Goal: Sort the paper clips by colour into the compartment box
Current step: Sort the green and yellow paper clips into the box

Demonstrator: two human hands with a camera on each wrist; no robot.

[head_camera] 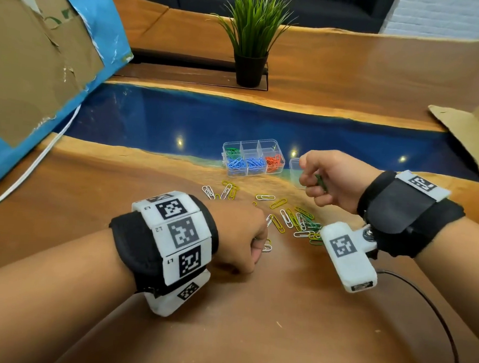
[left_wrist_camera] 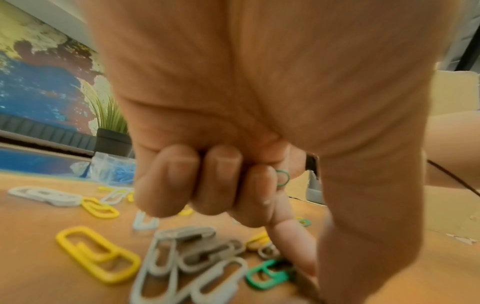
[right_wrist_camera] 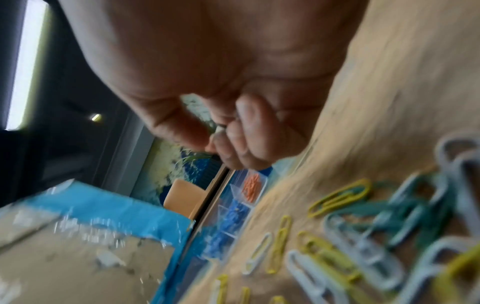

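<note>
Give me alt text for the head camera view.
Right hand holds green paper clips beside a clear compartment box already holding green, blue and orange clips. Left hand, curled, rests among loose yellow, white and green clips on the wooden table.

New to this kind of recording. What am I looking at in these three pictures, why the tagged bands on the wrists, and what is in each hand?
No machine here: a person sorts paper clips with bare hands. The large picture comes from a head-worn camera; the other two come from cameras strapped to each wrist, looking along the hand. The wristbands with square black-and-white codes carry those cameras.

On the wooden table stands a clear compartment box already holding green, blue and orange clips. Loose yellow, white and green clips lie scattered in front of it.

The right hand is raised near the box, its fingers pinching green clips. The left hand is curled low over the pile; the left wrist view shows a small green clip tucked between its fingers.
</note>
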